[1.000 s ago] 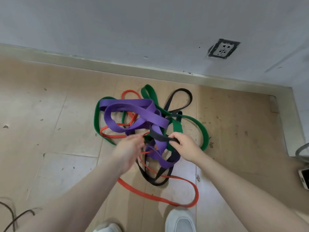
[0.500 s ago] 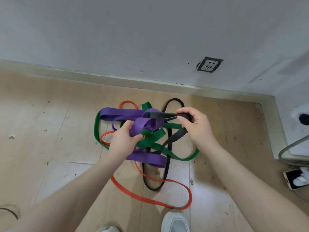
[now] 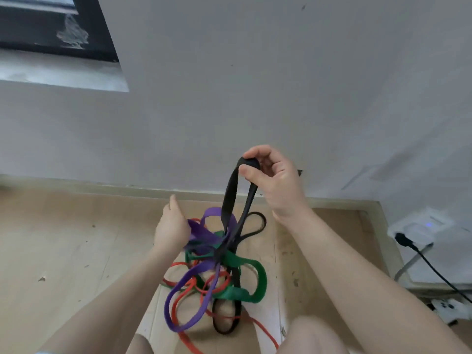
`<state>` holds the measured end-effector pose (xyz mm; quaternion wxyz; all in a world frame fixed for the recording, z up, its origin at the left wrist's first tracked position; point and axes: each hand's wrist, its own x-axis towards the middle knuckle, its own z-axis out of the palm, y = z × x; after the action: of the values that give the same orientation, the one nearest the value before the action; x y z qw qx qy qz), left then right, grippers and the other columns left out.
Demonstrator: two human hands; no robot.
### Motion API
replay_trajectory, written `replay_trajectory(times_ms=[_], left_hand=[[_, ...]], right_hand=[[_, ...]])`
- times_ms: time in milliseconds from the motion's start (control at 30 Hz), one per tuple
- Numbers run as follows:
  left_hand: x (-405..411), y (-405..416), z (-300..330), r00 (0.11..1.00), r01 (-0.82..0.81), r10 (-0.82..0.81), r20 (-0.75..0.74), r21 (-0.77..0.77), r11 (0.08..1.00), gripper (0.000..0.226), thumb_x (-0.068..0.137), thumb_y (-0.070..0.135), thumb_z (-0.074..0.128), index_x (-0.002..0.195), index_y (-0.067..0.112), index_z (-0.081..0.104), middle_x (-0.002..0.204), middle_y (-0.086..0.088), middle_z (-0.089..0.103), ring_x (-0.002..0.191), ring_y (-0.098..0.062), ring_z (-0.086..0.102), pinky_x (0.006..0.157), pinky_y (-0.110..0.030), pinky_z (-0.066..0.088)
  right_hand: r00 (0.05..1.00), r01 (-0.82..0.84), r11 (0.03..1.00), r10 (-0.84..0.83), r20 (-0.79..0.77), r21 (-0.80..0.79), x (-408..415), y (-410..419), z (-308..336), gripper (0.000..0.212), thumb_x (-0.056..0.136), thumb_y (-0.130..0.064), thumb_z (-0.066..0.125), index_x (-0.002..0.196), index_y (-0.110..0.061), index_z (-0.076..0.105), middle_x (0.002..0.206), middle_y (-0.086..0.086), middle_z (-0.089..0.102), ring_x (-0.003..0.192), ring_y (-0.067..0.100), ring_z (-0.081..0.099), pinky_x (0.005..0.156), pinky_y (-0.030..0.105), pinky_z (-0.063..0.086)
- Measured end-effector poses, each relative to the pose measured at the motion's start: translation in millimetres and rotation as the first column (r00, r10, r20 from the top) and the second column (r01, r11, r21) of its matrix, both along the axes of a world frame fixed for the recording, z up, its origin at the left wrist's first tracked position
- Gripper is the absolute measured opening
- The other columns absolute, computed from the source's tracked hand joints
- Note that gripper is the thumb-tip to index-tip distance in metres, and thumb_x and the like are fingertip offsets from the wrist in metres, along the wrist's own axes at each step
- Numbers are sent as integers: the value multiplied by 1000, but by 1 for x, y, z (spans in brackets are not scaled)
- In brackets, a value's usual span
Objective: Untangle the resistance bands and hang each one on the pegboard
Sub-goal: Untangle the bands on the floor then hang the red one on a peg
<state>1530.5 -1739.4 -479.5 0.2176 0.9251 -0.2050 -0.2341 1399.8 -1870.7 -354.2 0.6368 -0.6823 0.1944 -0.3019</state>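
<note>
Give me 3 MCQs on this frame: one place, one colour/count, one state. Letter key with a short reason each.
1. Where is the end of the black band?
A. flat on the floor
B. raised in the right hand
C. on a peg

2. How many band colours are in the tangle?
A. two
B. three
C. four

3. What is the left hand doing?
A. hanging idle
B. gripping the purple band
C. pressing the wall

Key: 1 B, thumb and fingers pinch the black loop well above the pile. 2 C, black, purple, the green band and the red band. 3 B, purple strap emerges from its closed grip.
</note>
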Motion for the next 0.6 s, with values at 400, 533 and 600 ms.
replay_trajectory(times_ms=[400,533,600], left_hand=[[-44,-37,77,869,419,-494,-16,-506,754,43,86,24,65,126,22,49,110,16,57,100,4,53,87,-6,43],[-53,-40,89,917,295,-396,-53,-576,762,26,90,22,58,116,22,56,96,13,64,85,7,61,70,-9,49],[-53,-39,101,942,141,-303,-143,-652,745,16,94,19,52,108,19,59,93,8,67,84,3,63,67,-12,48]], right_hand=[[973,-44,983,2,231,179,15,-12,67,27,84,5,59,87,-21,58,78,-11,65,77,7,61,62,17,48],[978,-88,961,32,207,263,11,-29,65,43,80,-3,65,117,-19,50,114,0,64,110,12,58,97,31,45],[992,-49,947,10,125,317,4,-39,54,74,80,-13,71,140,-21,29,138,7,48,129,17,45,112,37,32]])
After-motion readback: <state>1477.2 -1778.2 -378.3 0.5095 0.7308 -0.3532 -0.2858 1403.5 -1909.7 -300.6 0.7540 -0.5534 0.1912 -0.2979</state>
